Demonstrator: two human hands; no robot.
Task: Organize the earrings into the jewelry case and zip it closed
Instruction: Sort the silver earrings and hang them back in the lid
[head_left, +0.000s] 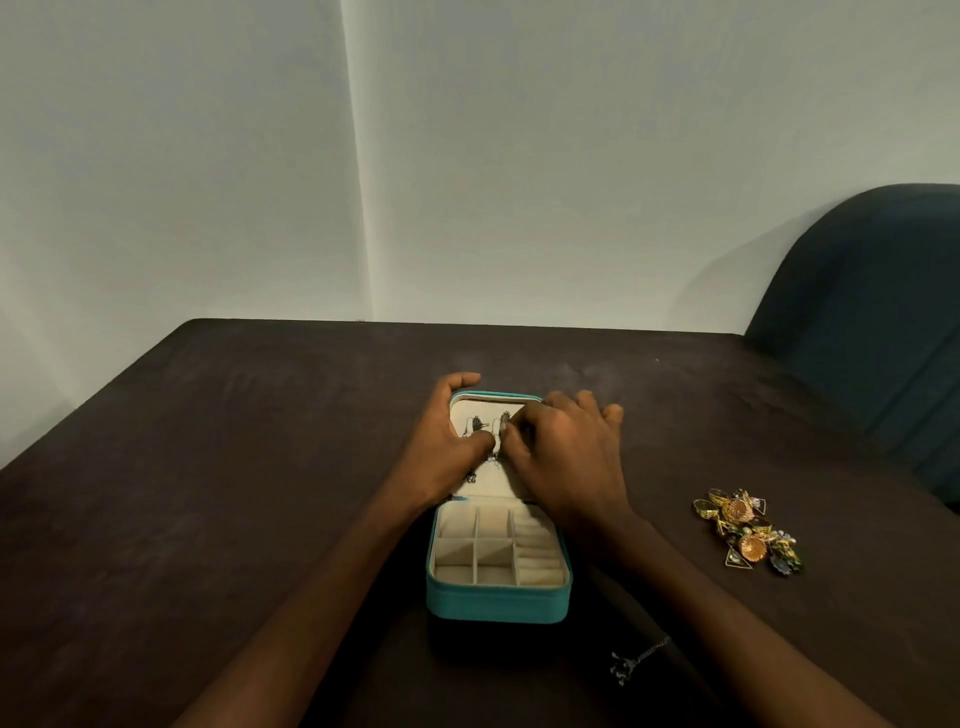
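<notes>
A teal jewelry case lies open on the dark table, its cream compartments showing nothing inside. The lid stands tilted back with dark earrings hanging on its cream inner panel. My left hand grips the lid's left edge, thumb pressed on the panel. My right hand rests over the lid's right side, its fingertips pinching a small silvery earring against the panel. A pile of gold and green earrings lies on the table to the right.
A small silver chain piece lies on the table near the front, below the case. A dark teal chair back stands at the right behind the table. A pale wall runs behind the table's far edge.
</notes>
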